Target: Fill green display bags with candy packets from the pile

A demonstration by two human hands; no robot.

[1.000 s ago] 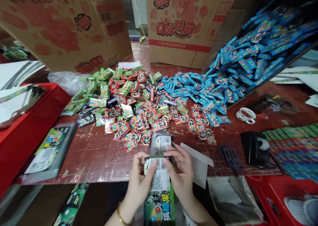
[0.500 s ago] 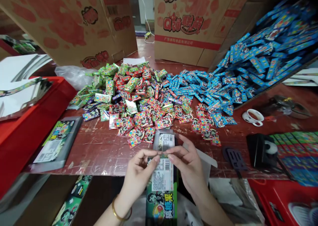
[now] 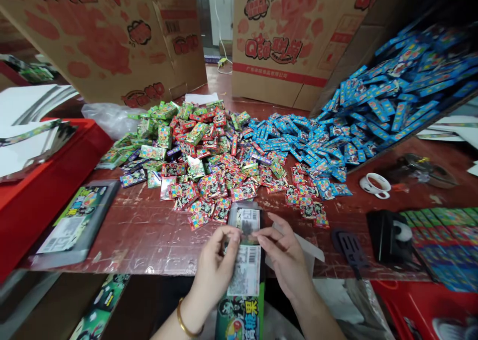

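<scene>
My left hand (image 3: 216, 260) is closed, thumb and forefinger pinched at the top edge of a green printed package (image 3: 241, 307) with a white barcode label. Opposite it, my right hand (image 3: 286, 258) pinches the same edge, its other fingers loosely raised. A thin, see-through strip seems to span the small gap between the fingertips; its detail is blurred. The package hangs over the table's front edge toward my lap. Just beyond my fingertips lies a second labelled package (image 3: 248, 215), partly covered.
Small red and green candy packets (image 3: 209, 175) are heaped ahead, with blue packets (image 3: 309, 136) spilling from a carton at right. A red bin (image 3: 48, 190) and another package (image 3: 78, 220) sit left. A cup (image 3: 375, 184) and a slotted black tool (image 3: 351, 253) lie right.
My fingertips have drawn slightly apart, the right ones moving rightward. The whole view has shifted a little, so the table appears lower.
</scene>
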